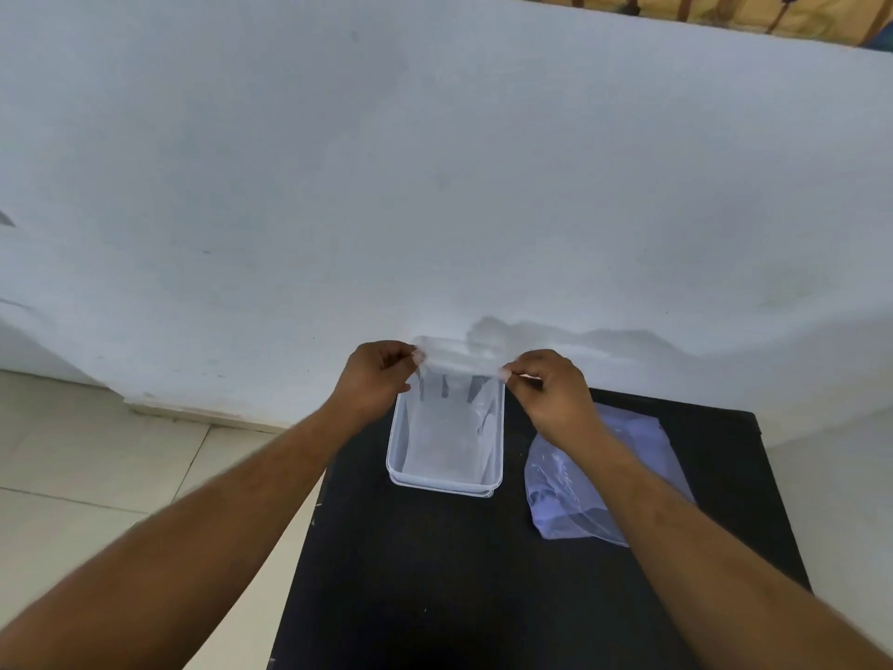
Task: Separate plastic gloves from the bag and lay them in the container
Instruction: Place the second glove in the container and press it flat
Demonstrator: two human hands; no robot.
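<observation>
Overhead, the head camera looks down on a black desk (435, 573) set against a pale wall (435, 162), with light floor tiles (96, 466) to the left of it. Both bare arms reach forward over the desk. The left hand (374, 374) and the right hand (551, 389) each pinch one upper corner of a thin, see-through plastic glove (452, 408), thumb and fingers (505, 374) closed on the film, so the glove is stretched flat between them. Its cuff edge runs between the two hands, and its finger shapes show faintly just below that edge. The rest of the glove hangs down into a clear rectangular container (394, 456), which stands on the far part of the desk, near the wall; how far the glove's lower end touches the container floor cannot be told through the transparent layers.

To the right of the container, apart from it, a crumpled plastic bag (570, 495) lies flat on the desk, partly under the right forearm. Its contents look like more pale film, but single gloves inside cannot be made out. A strip of patterned yellow material (725, 12) shows at the top right edge, above the wall.
</observation>
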